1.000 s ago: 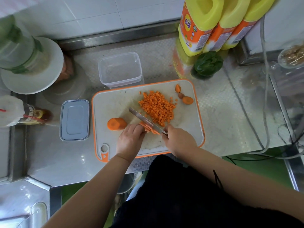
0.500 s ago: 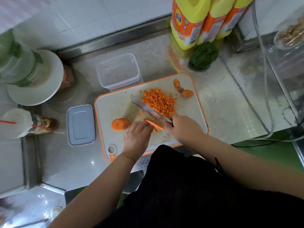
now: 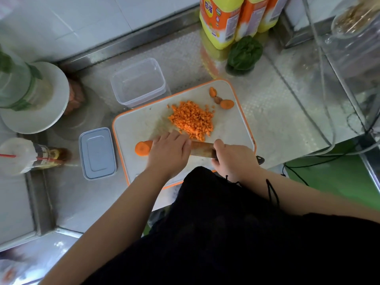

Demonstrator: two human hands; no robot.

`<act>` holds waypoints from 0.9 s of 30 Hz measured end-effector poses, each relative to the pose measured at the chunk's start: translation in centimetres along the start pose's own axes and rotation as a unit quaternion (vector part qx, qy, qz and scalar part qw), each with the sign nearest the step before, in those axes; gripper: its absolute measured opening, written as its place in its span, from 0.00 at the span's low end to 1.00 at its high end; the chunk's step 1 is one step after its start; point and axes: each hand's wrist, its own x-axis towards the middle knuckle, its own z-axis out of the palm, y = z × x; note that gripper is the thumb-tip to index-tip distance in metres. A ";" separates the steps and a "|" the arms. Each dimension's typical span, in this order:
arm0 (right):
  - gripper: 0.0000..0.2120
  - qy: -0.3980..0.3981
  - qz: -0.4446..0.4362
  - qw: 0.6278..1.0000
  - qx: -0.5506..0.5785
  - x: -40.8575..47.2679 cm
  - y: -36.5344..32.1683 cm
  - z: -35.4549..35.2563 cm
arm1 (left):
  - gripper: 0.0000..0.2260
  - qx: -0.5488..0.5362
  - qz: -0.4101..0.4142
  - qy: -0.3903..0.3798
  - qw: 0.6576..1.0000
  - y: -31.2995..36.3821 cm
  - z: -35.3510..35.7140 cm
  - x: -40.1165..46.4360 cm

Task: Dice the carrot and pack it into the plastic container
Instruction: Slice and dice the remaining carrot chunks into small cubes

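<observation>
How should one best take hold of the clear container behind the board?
Grip the container by its two long walls just under the rim, coming from above. It stands upright, open and empty, with free space on both sides; the board nearly touches its near corner.

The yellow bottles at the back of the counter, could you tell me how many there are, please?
3, side by side against the back wall: the left bottle, the middle bottle and the right bottle. All are cut off by the frame's top edge; more may be hidden.

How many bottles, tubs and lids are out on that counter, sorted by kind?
Yellow detergent bottles: 3
Clear plastic container: 1
Grey container lid: 1
Sauce bottle: 1
Total: 6
</observation>
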 end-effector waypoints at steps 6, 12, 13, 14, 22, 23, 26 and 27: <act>0.12 0.014 0.088 0.993 0.082 -0.2 0.8 0.0 | 0.05 -0.049 0.161 0.305 0.937 -0.3 0.7 -0.4; 0.13 0.055 0.144 0.972 0.178 0.3 1.5 -0.9 | 0.24 0.047 0.137 0.085 0.986 -3.1 5.0 -0.7; 0.13 0.060 0.143 0.971 0.183 0.3 1.6 -1.0 | 0.25 0.053 0.121 0.053 0.990 -3.3 5.1 -0.5; 0.13 0.066 0.140 0.970 0.186 0.3 1.6 -1.1 | 0.25 0.055 0.108 0.034 0.992 -3.3 5.0 -0.1; 0.12 0.027 0.122 0.967 0.220 -0.1 1.4 -0.6 | 0.19 0.056 0.075 0.040 0.995 -3.8 5.3 0.7; 0.12 0.019 0.118 0.968 0.221 -0.1 1.4 -0.5 | 0.19 0.053 0.058 0.045 0.996 -3.7 5.4 0.5; 0.11 -0.003 0.102 0.971 0.218 -0.1 1.2 -0.1 | 0.17 0.025 -0.005 0.054 0.998 -3.1 5.5 0.2; 0.11 -0.012 0.097 0.971 0.216 0.0 1.2 0.0 | 0.16 0.001 -0.041 0.050 0.998 -2.7 5.4 0.1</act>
